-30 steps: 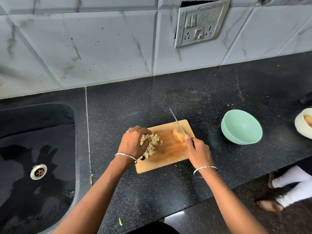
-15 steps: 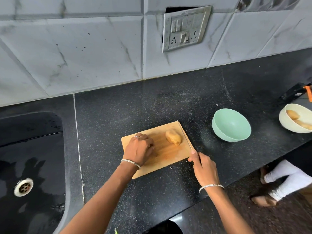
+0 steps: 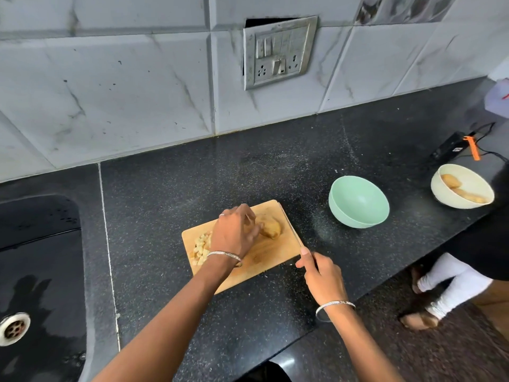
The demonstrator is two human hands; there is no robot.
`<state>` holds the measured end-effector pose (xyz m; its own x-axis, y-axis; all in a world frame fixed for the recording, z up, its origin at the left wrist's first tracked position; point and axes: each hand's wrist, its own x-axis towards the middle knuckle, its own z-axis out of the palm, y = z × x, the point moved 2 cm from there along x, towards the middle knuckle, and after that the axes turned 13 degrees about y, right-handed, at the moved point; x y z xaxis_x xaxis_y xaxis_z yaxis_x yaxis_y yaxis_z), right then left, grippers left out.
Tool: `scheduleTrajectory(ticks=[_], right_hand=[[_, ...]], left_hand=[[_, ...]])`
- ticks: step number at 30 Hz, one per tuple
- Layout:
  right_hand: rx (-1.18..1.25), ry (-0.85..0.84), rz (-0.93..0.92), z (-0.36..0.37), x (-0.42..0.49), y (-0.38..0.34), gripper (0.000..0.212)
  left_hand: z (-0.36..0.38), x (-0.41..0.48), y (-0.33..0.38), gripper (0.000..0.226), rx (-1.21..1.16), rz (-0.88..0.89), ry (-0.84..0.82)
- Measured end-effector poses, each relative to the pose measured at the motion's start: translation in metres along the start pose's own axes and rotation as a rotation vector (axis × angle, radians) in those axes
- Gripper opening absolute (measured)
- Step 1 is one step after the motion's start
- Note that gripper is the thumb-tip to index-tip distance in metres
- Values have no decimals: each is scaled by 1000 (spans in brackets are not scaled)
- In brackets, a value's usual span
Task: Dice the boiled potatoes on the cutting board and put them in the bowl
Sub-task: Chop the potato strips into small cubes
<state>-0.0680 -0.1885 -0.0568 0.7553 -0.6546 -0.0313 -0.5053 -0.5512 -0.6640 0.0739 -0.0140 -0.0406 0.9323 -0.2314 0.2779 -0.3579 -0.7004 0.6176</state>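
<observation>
Whole boiled potato [image 3: 272,229]: on the cutting board [image 3: 271,257], right half, its left part covered by the left hand [image 3: 234,235].
Left hand: fingers lay on the potato; grip or mere touch could not be told.
Diced pieces [image 3: 200,248]: heaped at the board's left end, partly hidden behind the wrist.
Knife [image 3: 292,228]: blade edge-on and thin along the board's right edge, its handle buried in the right hand [image 3: 319,274], which gripped it.
Green bowl [image 3: 358,204]: right of the board, apart.
Cream bowl [image 3: 440,195]: farther right, holding two potatoes.
Sink [image 3: 41,244]: left, cut off by the frame.
</observation>
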Motion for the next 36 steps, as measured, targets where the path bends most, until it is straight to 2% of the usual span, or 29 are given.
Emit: scheduleTrajectory(ticks=[3,5,13,19,26,32,36], right_hand=[[-54,-47,25,0,3,3,43],[-70,-74,26,0,5,3,44],[-54,-173,-10,11,-7,1,50],[7,-129,-20,14,-16,-6,48],[18,-111,-56,14,-18,-18,45],[-63,-154,-128,11,-20,-25,51],[-78,-175,-126,8,-18,-29,52]], left_hand=[[25,6,17,62,113,-69,-143],[36,8,24,74,158,-88,-162],[33,-6,15,62,58,-144,-124],[24,-17,-7,62,-13,-82,-110],[22,-20,-6,65,-34,-100,-40],[20,-25,-6,68,-37,-87,-33],[19,-24,-5,60,-31,-41,-47]])
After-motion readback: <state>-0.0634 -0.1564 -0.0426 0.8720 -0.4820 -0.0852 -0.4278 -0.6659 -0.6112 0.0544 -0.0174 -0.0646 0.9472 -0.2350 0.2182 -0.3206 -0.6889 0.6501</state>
